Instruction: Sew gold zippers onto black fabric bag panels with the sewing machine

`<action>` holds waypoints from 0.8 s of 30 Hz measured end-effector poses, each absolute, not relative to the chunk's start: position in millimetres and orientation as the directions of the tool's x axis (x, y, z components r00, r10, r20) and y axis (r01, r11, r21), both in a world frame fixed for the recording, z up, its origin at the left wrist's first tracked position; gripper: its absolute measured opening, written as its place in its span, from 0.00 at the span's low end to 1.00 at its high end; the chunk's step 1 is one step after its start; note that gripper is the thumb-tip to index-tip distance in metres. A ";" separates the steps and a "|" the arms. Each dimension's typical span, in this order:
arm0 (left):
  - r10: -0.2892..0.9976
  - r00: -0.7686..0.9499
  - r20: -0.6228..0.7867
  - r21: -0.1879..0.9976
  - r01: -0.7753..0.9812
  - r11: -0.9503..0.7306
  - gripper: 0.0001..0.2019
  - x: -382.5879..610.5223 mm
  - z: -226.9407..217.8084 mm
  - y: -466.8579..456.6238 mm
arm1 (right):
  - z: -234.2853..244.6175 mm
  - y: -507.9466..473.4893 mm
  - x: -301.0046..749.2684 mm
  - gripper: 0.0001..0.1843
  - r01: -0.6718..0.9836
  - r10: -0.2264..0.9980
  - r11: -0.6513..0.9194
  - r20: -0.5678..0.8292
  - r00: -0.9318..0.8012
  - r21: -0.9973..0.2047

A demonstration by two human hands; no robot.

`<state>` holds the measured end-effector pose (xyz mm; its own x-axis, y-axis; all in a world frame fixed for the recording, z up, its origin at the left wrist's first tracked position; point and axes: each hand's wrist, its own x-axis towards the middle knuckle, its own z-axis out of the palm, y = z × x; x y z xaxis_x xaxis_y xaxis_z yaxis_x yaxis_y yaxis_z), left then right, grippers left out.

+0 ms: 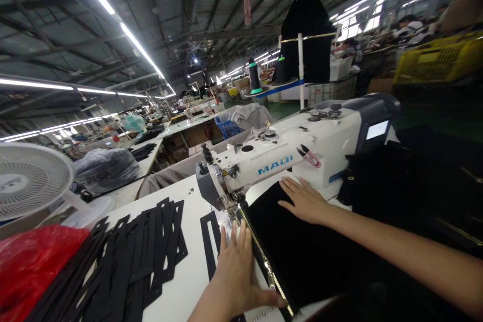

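Note:
A black fabric panel (298, 246) lies on the bed of a white sewing machine (256, 161), its left edge running under the needle area. Along that edge goes a gold-toothed zipper (268, 267). My left hand (236, 271) rests flat beside the zipper, fingers stretched toward the presser foot and thumb across the zipper's near end. My right hand (305, 201) lies spread on the panel's far edge, close to the machine's arm. Just left of the needle sits a black slotted strip (208, 241), partly hidden by my left hand.
Many black slotted strips (139, 246) are piled on the left of the white table. Beside them are a red plastic bag (37, 261) and a white fan (30, 181). Pink thread snips (310, 156) sit on the machine's arm. Dark fabric (415, 186) is heaped at right.

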<state>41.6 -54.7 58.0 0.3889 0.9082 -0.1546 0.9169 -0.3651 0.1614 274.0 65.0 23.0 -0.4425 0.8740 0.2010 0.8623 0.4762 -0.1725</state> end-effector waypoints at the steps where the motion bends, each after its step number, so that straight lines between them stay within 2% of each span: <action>1: 0.906 0.394 -0.154 0.166 0.915 -0.369 0.66 40.3 56.7 -54.1 | 25.7 60.2 267.9 0.32 0.861 0.868 0.481 0.227 -0.441 -0.168; 5: 0.901 0.411 -0.142 0.182 0.905 -0.384 0.64 39.3 58.6 -54.0 | 27.7 22.7 233.6 0.29 0.697 0.720 0.689 0.299 -0.626 -0.198; 8: 0.909 0.399 -0.124 0.181 0.910 -0.374 0.61 44.8 65.4 -60.8 | 22.9 7.9 221.8 0.29 0.655 0.705 0.710 0.245 -0.666 -0.261; 12: 0.885 0.465 -0.012 0.158 0.875 -0.457 0.40 52.4 59.7 -88.3 | 17.5 11.5 224.5 0.28 0.672 0.729 0.684 0.227 -0.646 -0.284; 14: 0.799 0.598 0.071 0.121 0.789 -0.602 0.28 47.6 48.2 -106.1 | 16.6 13.3 226.9 0.27 0.674 0.732 0.680 0.233 -0.640 -0.289; 16: 0.704 0.692 0.158 0.044 0.707 -0.706 0.22 33.8 35.7 -121.3 | 18.4 12.3 227.5 0.27 0.675 0.733 0.680 0.236 -0.638 -0.285; 17: 0.694 0.690 0.203 -0.007 0.710 -0.704 0.23 24.0 30.5 -127.1 | 20.5 11.1 226.7 0.27 0.666 0.721 0.693 0.238 -0.651 -0.277; 21: 0.753 0.554 0.355 -0.193 0.832 -0.521 0.38 -18.7 19.3 -140.2 | 31.1 7.5 214.9 0.27 0.513 0.564 0.825 0.297 -0.771 -0.235; 24: 0.735 0.602 0.313 -0.277 0.798 -0.535 0.28 -35.4 13.3 -145.7 | 31.0 10.7 200.9 0.28 0.506 0.574 0.816 0.286 -0.768 -0.280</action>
